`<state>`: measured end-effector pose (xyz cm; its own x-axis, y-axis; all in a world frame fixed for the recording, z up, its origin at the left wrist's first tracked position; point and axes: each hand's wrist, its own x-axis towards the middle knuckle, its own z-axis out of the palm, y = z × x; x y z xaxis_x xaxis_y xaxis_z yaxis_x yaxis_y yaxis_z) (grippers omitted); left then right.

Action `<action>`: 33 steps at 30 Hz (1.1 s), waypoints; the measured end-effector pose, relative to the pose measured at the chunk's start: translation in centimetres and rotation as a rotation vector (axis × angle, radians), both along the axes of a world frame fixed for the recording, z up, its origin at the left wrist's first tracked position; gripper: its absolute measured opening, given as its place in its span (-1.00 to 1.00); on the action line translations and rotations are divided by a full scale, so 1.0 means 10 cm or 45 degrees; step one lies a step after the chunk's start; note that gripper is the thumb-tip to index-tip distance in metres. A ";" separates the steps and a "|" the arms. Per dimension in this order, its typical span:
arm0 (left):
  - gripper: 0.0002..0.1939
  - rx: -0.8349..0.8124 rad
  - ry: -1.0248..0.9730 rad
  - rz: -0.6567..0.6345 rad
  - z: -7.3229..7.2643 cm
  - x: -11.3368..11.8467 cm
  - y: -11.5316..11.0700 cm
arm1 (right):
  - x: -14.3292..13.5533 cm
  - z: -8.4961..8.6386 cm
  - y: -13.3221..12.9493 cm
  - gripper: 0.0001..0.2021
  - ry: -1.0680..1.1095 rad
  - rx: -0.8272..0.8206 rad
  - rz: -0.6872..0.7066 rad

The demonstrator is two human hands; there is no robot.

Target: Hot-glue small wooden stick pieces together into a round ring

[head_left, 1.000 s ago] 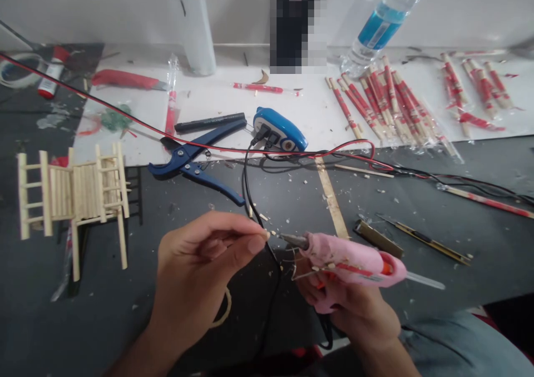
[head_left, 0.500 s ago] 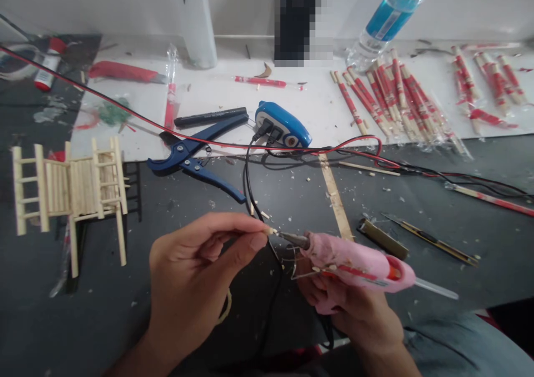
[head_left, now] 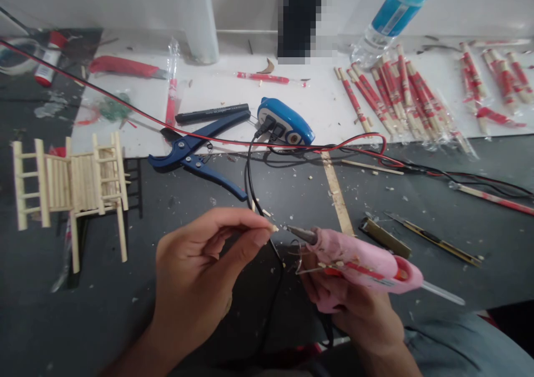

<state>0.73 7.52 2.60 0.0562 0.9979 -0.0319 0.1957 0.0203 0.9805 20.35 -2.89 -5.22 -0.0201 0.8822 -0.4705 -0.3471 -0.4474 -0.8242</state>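
Note:
Between thumb and forefinger, my left hand [head_left: 204,271] pinches a small piece of wooden stick [head_left: 274,228], of which only the tip shows. My right hand [head_left: 354,304] is wrapped round the handle of a pink glue gun [head_left: 359,257], with a clear glue stick [head_left: 444,292] poking out of its back end. The gun's metal nozzle points left, a short gap away from the wooden piece. At the far left stands a small model built of pale sticks [head_left: 85,182], with ladder-like sides.
Blue cutters [head_left: 200,143], a black pen [head_left: 212,114] and a blue power socket [head_left: 283,122] lie ahead. Cables cross the table. Wrapped stick bundles [head_left: 392,99] and a bottle [head_left: 394,15] are at back right; a craft knife [head_left: 434,239] and metal piece [head_left: 384,237] lie right.
The glue gun's nozzle has drawn back to the right, opening a gap to the wooden piece in my left hand. My left hand has shifted slightly right.

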 end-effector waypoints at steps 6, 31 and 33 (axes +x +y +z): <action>-0.84 0.011 0.042 0.021 0.01 0.00 0.00 | -0.03 0.04 0.06 -0.65 -0.022 0.012 -0.080; -0.78 0.097 -0.117 0.080 -0.02 0.02 -0.02 | 0.01 0.04 0.04 -0.73 -0.117 0.007 -0.066; -0.76 0.141 -0.179 0.042 -0.03 0.03 -0.01 | 0.03 0.04 0.03 -0.73 -0.189 0.011 -0.020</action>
